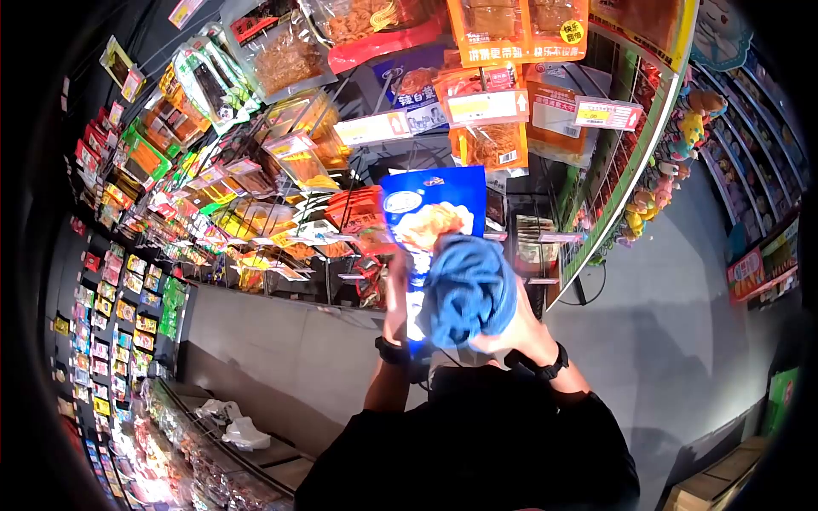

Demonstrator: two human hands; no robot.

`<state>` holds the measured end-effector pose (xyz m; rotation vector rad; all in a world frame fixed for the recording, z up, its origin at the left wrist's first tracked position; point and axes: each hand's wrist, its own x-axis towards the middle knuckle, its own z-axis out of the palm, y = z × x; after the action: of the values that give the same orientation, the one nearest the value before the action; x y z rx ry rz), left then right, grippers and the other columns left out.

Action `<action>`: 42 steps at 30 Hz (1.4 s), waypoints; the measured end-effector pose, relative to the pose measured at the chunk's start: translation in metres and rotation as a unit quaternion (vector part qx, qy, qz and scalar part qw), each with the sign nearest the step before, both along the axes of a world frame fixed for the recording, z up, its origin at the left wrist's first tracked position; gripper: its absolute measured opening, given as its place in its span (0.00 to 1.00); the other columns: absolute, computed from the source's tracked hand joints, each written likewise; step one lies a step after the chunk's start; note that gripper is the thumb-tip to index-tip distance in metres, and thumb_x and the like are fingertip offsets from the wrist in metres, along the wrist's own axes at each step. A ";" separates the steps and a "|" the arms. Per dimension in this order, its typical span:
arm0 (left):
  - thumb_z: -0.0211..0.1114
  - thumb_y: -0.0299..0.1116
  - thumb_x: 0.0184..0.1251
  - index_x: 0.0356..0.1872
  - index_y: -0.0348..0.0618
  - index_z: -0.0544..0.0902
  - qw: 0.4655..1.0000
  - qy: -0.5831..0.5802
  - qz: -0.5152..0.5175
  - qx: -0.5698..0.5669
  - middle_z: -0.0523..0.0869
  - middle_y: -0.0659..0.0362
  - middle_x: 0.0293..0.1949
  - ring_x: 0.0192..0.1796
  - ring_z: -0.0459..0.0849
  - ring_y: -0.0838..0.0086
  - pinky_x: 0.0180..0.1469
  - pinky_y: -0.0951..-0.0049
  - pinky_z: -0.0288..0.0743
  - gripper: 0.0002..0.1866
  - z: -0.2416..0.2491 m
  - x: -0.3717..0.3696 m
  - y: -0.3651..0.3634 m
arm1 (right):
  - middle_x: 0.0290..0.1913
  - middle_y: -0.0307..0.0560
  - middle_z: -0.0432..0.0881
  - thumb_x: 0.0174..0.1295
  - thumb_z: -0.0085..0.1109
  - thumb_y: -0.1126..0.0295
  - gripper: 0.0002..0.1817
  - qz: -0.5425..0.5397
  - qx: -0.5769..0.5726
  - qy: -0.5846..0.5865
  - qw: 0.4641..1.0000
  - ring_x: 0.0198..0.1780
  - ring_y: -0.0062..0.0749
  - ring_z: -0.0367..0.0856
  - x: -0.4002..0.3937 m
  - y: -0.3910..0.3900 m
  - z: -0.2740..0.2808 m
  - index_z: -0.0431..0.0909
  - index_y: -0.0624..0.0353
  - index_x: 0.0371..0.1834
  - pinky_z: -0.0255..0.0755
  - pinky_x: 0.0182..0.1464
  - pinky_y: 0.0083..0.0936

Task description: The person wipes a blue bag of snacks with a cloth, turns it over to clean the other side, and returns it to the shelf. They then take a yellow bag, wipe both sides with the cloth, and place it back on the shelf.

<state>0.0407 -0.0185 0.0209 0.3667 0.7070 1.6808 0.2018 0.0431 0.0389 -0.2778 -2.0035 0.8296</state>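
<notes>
A blue snack bag (433, 204) with a picture of food on its front is held upright before me, in front of the hanging snacks. My left hand (397, 289) is closed on the bag's left edge, its fingers somewhat blurred. A bunched blue cloth (473, 294) covers the lower right of the bag. My right hand (527, 330) is wrapped round the cloth from the right, its fingers partly hidden by the folds. The cloth appears pressed against the bag's front, though the contact itself is hidden. Both wrists wear dark bands.
Racks of hanging snack packets (281, 221) on metal hooks fill the front and left. Price tags (607, 114) stick out from the hooks. Plush toys (652, 200) hang at the right end of the rack. White bags (245, 433) lie low at the left, and cardboard boxes (716, 481) stand lower right.
</notes>
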 end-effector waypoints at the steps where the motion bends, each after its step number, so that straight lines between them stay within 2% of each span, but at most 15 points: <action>1: 0.44 0.53 0.71 0.58 0.45 0.70 0.999 -0.022 -0.024 -0.009 0.77 0.61 0.49 0.47 0.76 0.73 0.50 0.73 0.69 0.25 0.011 0.011 0.000 | 0.44 0.56 0.77 0.33 0.66 0.60 0.29 -0.046 0.033 0.013 0.998 0.44 0.53 0.76 -0.005 0.005 0.001 0.74 0.61 0.43 0.72 0.49 0.38; 3: 0.44 0.53 0.71 0.58 0.45 0.70 0.995 -0.074 -0.073 -0.011 0.77 0.61 0.49 0.47 0.76 0.73 0.50 0.73 0.70 0.25 0.017 0.022 0.003 | 0.49 0.57 0.74 0.38 0.65 0.57 0.30 -0.038 0.017 -0.013 0.999 0.52 0.53 0.72 -0.008 0.019 0.001 0.73 0.63 0.46 0.63 0.58 0.40; 5: 0.43 0.54 0.71 0.60 0.45 0.68 0.977 -0.081 -0.190 0.046 0.75 0.59 0.53 0.51 0.74 0.72 0.55 0.72 0.67 0.27 -0.063 -0.006 0.009 | 0.50 0.55 0.74 0.40 0.65 0.58 0.31 -0.070 -0.075 0.064 0.993 0.54 0.51 0.71 -0.016 0.022 0.007 0.72 0.62 0.49 0.62 0.59 0.40; 7: 0.43 0.52 0.71 0.63 0.42 0.65 0.982 0.172 0.023 -0.074 0.74 0.58 0.56 0.55 0.72 0.73 0.58 0.72 0.64 0.28 -0.103 -0.002 0.001 | 0.53 0.54 0.71 0.43 0.65 0.55 0.33 -0.094 0.050 0.043 0.993 0.56 0.48 0.69 -0.021 0.039 0.008 0.70 0.62 0.52 0.60 0.61 0.37; 9: 0.43 0.52 0.71 0.63 0.42 0.66 0.972 0.210 0.079 -0.066 0.74 0.58 0.55 0.54 0.73 0.73 0.58 0.71 0.65 0.28 -0.113 -0.001 -0.005 | 0.54 0.54 0.71 0.42 0.66 0.53 0.35 -0.064 0.054 0.027 0.996 0.56 0.48 0.69 -0.021 0.049 0.000 0.69 0.62 0.52 0.59 0.61 0.37; 15: 0.44 0.52 0.70 0.61 0.41 0.66 0.981 0.129 0.142 -0.002 0.76 0.57 0.54 0.53 0.75 0.71 0.57 0.70 0.67 0.28 -0.086 -0.010 0.008 | 0.51 0.56 0.75 0.36 0.66 0.58 0.31 0.035 -0.092 0.033 0.995 0.53 0.51 0.73 0.001 0.009 0.012 0.74 0.61 0.48 0.65 0.58 0.38; 23: 0.46 0.51 0.69 0.60 0.40 0.67 0.998 -0.007 0.060 0.004 0.77 0.57 0.53 0.52 0.77 0.69 0.56 0.68 0.70 0.27 -0.058 -0.022 0.021 | 0.52 0.58 0.72 0.37 0.68 0.59 0.33 0.077 -0.044 -0.009 0.996 0.52 0.59 0.71 0.018 -0.013 -0.060 0.70 0.61 0.50 0.64 0.57 0.44; 24: 0.46 0.51 0.69 0.63 0.40 0.63 0.994 0.103 0.045 0.012 0.74 0.54 0.57 0.58 0.74 0.67 0.62 0.65 0.65 0.30 -0.072 -0.020 0.023 | 0.53 0.58 0.72 0.38 0.68 0.58 0.35 0.075 -0.047 0.006 0.996 0.51 0.59 0.71 0.019 -0.010 -0.058 0.69 0.63 0.51 0.64 0.56 0.44; 25: 0.46 0.45 0.72 0.63 0.37 0.63 0.999 0.017 -0.034 -0.004 0.70 0.57 0.60 0.62 0.67 0.73 0.65 0.71 0.57 0.26 -0.057 -0.002 0.014 | 0.52 0.58 0.72 0.38 0.67 0.57 0.34 0.049 -0.028 0.000 0.998 0.52 0.58 0.70 0.015 -0.006 -0.059 0.70 0.62 0.50 0.64 0.56 0.44; 28: 0.43 0.43 0.74 0.65 0.40 0.61 0.985 0.133 -0.108 0.022 0.71 0.59 0.58 0.61 0.66 0.77 0.63 0.74 0.58 0.25 -0.097 0.004 0.014 | 0.51 0.56 0.73 0.38 0.67 0.55 0.32 -0.049 0.062 0.005 0.997 0.52 0.56 0.70 0.011 0.007 -0.053 0.74 0.61 0.47 0.64 0.56 0.44; 29: 0.40 0.45 0.75 0.67 0.41 0.57 0.941 0.317 -0.067 0.095 0.68 0.60 0.60 0.61 0.66 0.76 0.64 0.75 0.57 0.26 -0.102 0.007 0.002 | 0.51 0.53 0.74 0.42 0.66 0.57 0.30 -0.056 0.041 0.016 0.997 0.52 0.48 0.72 0.008 0.013 -0.048 0.73 0.61 0.49 0.64 0.57 0.40; 32: 0.37 0.45 0.75 0.68 0.41 0.53 0.967 0.243 -0.083 0.006 0.63 0.59 0.63 0.62 0.64 0.73 0.64 0.75 0.56 0.27 -0.061 0.044 0.000 | 0.52 0.47 0.73 0.50 0.64 0.60 0.28 0.018 -0.259 0.094 0.961 0.54 0.32 0.71 -0.003 0.028 -0.076 0.70 0.62 0.52 0.63 0.58 0.31; 40: 0.48 0.37 0.69 0.55 0.35 0.67 0.903 0.417 0.096 0.026 0.72 0.55 0.50 0.51 0.71 0.68 0.56 0.67 0.63 0.19 -0.100 0.008 0.007 | 0.58 0.55 0.66 0.45 0.67 0.54 0.40 0.032 -0.119 0.041 0.991 0.61 0.47 0.63 -0.003 0.008 -0.058 0.63 0.65 0.58 0.53 0.64 0.40; 41: 0.49 0.35 0.68 0.52 0.34 0.69 0.798 0.585 0.143 0.024 0.74 0.54 0.49 0.50 0.72 0.68 0.55 0.66 0.64 0.17 -0.124 -0.007 0.007 | 0.60 0.56 0.65 0.45 0.67 0.54 0.41 0.044 -0.123 0.033 0.991 0.63 0.47 0.62 -0.001 0.005 -0.072 0.61 0.65 0.60 0.52 0.65 0.40; 42: 0.49 0.34 0.67 0.50 0.34 0.70 0.799 0.580 0.156 0.043 0.74 0.54 0.48 0.50 0.73 0.69 0.54 0.66 0.65 0.16 -0.120 -0.012 0.011 | 0.61 0.56 0.63 0.44 0.68 0.54 0.43 0.055 -0.127 0.024 0.990 0.64 0.47 0.60 0.000 0.002 -0.087 0.60 0.65 0.61 0.50 0.66 0.40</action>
<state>0.0289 -0.0078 -0.0991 1.4811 1.6464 1.6749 0.2019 0.0448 -0.0479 -0.2908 -1.8816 1.1537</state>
